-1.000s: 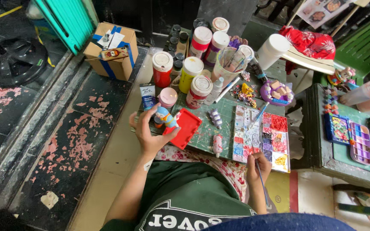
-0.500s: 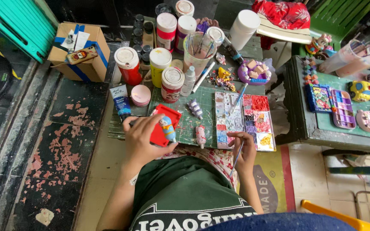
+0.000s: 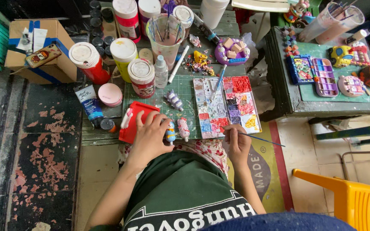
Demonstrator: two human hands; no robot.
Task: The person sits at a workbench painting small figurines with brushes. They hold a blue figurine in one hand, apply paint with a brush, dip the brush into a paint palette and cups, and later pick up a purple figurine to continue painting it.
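Note:
My left hand [image 3: 150, 136] holds a small painted figurine [image 3: 170, 132], blue and white, over the near edge of the green cutting mat [image 3: 185, 92]. The hand also covers part of a red flat piece [image 3: 134, 119]. My right hand [image 3: 237, 143] grips a thin paintbrush [image 3: 262, 139] whose handle points right, its tip near the lower edge of the paint palette [image 3: 227, 107] with many coloured wells. A pink and white figurine [image 3: 183, 128] lies beside the held one. Another small figurine [image 3: 174, 100] lies on the mat.
Several paint jars [image 3: 141, 77] and a cup of brushes [image 3: 166, 36] crowd the low table's far side. A blue paint tube [image 3: 90, 105] and pink lid [image 3: 110, 94] lie left. A cardboard box [image 3: 39, 51] sits far left, a second table [image 3: 322, 92] right, a yellow chair [image 3: 352, 201] near right.
The view has shifted closer over the table. My left hand with the figurine has come down to the mat's near edge, and my right hand has brought the brush up by the palette.

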